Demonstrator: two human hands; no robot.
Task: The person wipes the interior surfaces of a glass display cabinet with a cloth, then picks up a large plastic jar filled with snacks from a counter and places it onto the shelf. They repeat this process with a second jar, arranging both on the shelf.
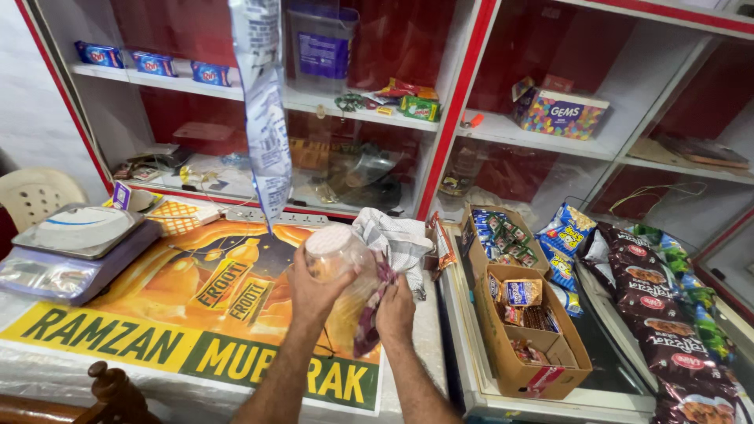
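Head view: clear jar [339, 263] half hidden behind left hand [314, 286], cloth [393, 243].

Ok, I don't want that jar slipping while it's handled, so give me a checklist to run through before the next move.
1. Left hand grips the jar: ok.
2. Right hand at the jar's side, holding a cloth: ok.
3. Jar over the counter poster, not past the edge: ok.
4. Jar upright: not ok, it tilts.
5. Jar closed: cannot tell.
6. Scale clear of the hands: ok.
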